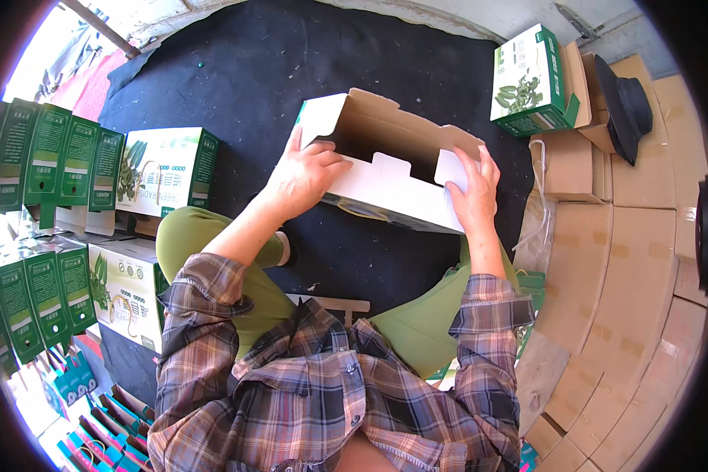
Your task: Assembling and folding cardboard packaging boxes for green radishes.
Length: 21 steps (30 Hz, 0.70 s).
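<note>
Between my hands is a white and green cardboard carton (401, 200), its long side facing me and its top open on a bare brown inside. My left hand (303, 177) grips the left end, with fingers over the near rim beside a folded side flap. At the other end my right hand (476, 189) holds the right corner, thumb against a small white flap (448, 167) and fingers on the outer end wall. A tabbed flap sticks up from the near rim, and a cord handle (358, 209) shows on the near side. The carton's bottom is hidden.
Similar green and white cartons (165, 169) are stacked at my left, with several coloured paper bags (106, 429) below them. Brown cardboard boxes (574, 267) line the right side. Another printed carton (531, 82) and a black hat (629, 110) sit at far right. Black cloth (417, 47) covers the floor.
</note>
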Tool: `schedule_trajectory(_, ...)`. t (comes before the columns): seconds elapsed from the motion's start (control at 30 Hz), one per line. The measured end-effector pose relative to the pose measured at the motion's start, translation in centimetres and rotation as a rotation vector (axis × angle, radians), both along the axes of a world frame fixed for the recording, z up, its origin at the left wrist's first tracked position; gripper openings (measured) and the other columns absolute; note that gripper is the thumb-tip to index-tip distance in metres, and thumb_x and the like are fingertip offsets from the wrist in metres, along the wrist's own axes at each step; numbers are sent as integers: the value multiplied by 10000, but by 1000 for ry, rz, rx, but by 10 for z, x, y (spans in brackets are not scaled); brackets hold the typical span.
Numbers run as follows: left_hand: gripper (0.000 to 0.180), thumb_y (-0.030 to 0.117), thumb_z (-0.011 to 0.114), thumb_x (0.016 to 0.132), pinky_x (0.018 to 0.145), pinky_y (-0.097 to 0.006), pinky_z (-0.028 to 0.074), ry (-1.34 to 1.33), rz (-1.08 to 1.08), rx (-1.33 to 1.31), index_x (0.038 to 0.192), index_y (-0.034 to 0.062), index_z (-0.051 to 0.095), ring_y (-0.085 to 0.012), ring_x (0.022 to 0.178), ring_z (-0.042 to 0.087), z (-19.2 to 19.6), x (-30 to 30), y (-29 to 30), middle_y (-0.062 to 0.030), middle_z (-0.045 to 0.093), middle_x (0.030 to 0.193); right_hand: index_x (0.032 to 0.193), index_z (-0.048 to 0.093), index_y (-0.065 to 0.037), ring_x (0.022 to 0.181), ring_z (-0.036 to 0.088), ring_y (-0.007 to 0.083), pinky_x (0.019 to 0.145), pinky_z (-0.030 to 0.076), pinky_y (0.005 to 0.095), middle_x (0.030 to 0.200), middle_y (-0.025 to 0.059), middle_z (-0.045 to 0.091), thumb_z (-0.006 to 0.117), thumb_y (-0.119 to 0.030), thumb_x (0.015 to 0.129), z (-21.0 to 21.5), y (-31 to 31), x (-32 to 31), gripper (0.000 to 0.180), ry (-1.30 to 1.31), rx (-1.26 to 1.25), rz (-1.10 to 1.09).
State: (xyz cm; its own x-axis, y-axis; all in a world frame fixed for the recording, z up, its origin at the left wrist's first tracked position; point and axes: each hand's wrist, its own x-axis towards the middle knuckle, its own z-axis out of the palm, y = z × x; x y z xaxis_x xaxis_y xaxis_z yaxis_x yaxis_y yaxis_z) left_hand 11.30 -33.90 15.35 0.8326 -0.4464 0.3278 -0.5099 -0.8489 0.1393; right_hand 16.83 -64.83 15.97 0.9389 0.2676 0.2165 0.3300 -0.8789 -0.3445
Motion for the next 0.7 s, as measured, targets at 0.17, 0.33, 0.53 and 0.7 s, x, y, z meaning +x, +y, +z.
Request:
schedule_trajectory(0.17,294,70,605,734,1052,-484,358,-89,-56,-72,1023,84,657,-214,1021,593,4,1,6,-16,640,926,1307,533,-195,1284,368,357,1047,371,409,1442,160,359,754,-28,676,-4,-5,3,690,11,49,22)
schedule_trajectory(0.33,285,69,609,731,1004,-432,397,-8,-109,-91,1010,84,661,-216,949,599,-1,-5,12,-30,637,925,1310,528,-196,1281,371,359,1047,368,411,1436,161,365,752,-29,676,-3,-1,5,692,16,72,30)
schedule_trajectory(0.53,182,41,638,782,829,-370,503,202,22,-456,960,47,670,-248,869,627,0,-4,10,-76,657,875,1240,517,-101,1249,406,350,1023,384,410,1359,146,438,770,-17,645,-10,1,4,651,-73,68,21)
schedule_trajectory(0.7,225,118,598,895,778,-290,516,465,502,-1140,1091,9,612,-151,843,665,-8,12,24,-86,683,872,1196,477,-49,1215,466,316,1012,395,394,1282,137,522,763,-11,646,-22,-2,-1,621,-75,275,-23)
